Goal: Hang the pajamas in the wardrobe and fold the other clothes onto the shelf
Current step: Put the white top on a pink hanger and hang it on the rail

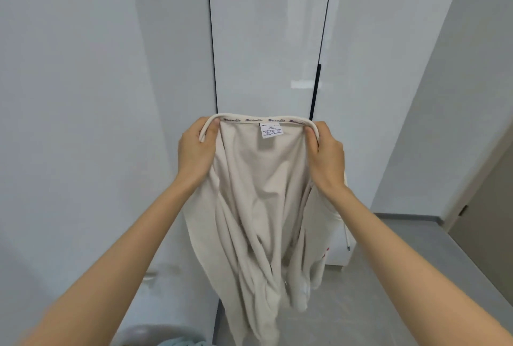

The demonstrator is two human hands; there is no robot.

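I hold a beige garment (261,206) up in front of the white wardrobe doors (266,40), which are closed. My left hand (195,151) grips the left end of its neckline and my right hand (324,154) grips the right end, stretching the neckband flat between them. A white size tag (271,130) shows inside the neckband. The fabric hangs down loose and crumpled below my hands. A drawcord with a metal tip (348,245) dangles at the right side.
A dark vertical handle (316,90) sits on the gap between the middle and right doors. Grey floor (388,276) lies to the right, with a brown door (485,220) at the far right. Pale blue fabric (180,343) shows at the bottom edge.
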